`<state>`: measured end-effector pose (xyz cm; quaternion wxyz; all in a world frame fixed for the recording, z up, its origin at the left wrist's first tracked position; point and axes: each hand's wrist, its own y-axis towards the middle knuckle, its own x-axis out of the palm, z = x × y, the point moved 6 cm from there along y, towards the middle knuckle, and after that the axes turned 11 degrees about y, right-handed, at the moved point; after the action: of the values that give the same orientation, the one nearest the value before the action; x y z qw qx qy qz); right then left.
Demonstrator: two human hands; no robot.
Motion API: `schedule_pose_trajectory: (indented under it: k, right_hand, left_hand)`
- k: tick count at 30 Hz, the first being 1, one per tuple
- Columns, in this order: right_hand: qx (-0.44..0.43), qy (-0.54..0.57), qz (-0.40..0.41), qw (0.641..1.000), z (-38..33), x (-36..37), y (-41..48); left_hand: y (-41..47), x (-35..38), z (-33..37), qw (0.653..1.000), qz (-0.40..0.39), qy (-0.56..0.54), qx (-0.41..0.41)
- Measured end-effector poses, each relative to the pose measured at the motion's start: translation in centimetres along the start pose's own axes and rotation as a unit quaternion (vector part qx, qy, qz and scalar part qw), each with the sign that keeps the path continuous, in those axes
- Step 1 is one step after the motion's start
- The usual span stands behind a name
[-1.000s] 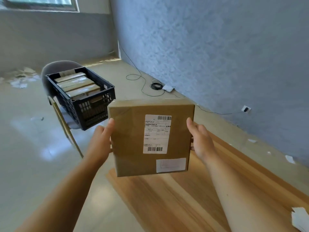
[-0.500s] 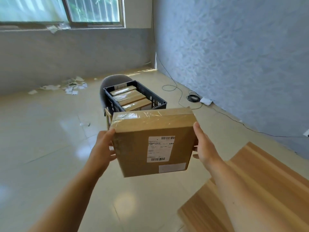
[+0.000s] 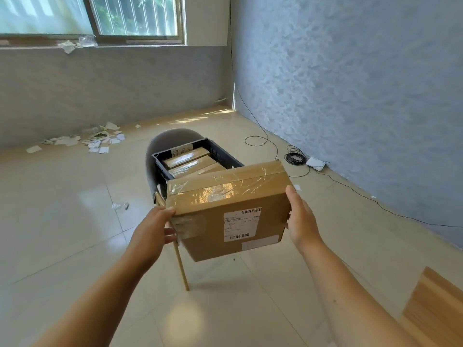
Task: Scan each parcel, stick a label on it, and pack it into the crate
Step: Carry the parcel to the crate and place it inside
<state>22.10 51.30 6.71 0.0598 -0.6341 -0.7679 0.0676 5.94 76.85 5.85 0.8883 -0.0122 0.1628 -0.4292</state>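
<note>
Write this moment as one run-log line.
parcel: labelled, held aloft | left hand: holds left side | right hand: holds right side | crate: on chair, part filled

both bare arms reach forward; the left hand (image 3: 152, 229) and right hand (image 3: 300, 219) grip opposite sides of a taped brown cardboard parcel (image 3: 225, 194), thumbs uppermost.

- A bare room, makeshift packing space, is indicated by tiled floor (image 3: 62, 234) and barred window (image 3: 135, 16).
- Taped parcels (image 3: 186, 156) are stacked in a crate (image 3: 158, 169) on a chair (image 3: 170, 139).
- Paper scraps (image 3: 97, 140) are strewn about.
</note>
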Motion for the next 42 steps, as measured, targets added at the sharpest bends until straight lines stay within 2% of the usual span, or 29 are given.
schedule_pose_trajectory:
  k: [4, 10, 14, 19, 22, 27, 34, 42]
  right_hand:
    - [-0.029, -0.012, 0.02, 0.999, -2.6, 2.5, 4.9]
    - [-0.09, -0.074, -0.001, 0.993, -5.4, 6.7, 11.1]
    - [-0.093, -0.104, -0.024, 0.99, -5.6, 9.1, 15.2]
    - [-0.07, -0.137, -0.053, 0.987, -4.0, 11.5, 19.3]
    - [-0.047, -0.155, -0.064, 0.985, -2.5, 12.5, 21.1]
    - [-0.041, -0.138, -0.056, 0.988, -2.3, 13.2, 23.8]
    - [-0.104, -0.189, -0.066, 0.974, -4.2, 13.2, 26.1]
    - [-0.099, -0.219, -0.087, 0.967, -4.0, 13.3, 28.9]
  left_hand:
    - [5.5, 0.4, 1.7, 1.0, -0.007, 0.021, 0.02]
    - [12.8, 1.3, 1.4, 0.999, -0.027, 0.009, 0.017]
    - [17.1, 2.2, 0.4, 0.998, -0.053, -0.005, 0.015]
    - [21.6, 2.9, -2.8, 0.995, -0.09, 0.025, -0.045]
    - [23.1, 3.1, -4.2, 0.991, -0.101, 0.015, -0.082]
    - [24.7, 3.1, -4.9, 0.99, -0.103, 0.027, -0.094]
    - [24.0, 3.9, -4.8, 0.984, -0.125, 0.005, -0.126]
    - [24.9, 4.9, -4.1, 0.985, -0.103, 0.003, -0.14]
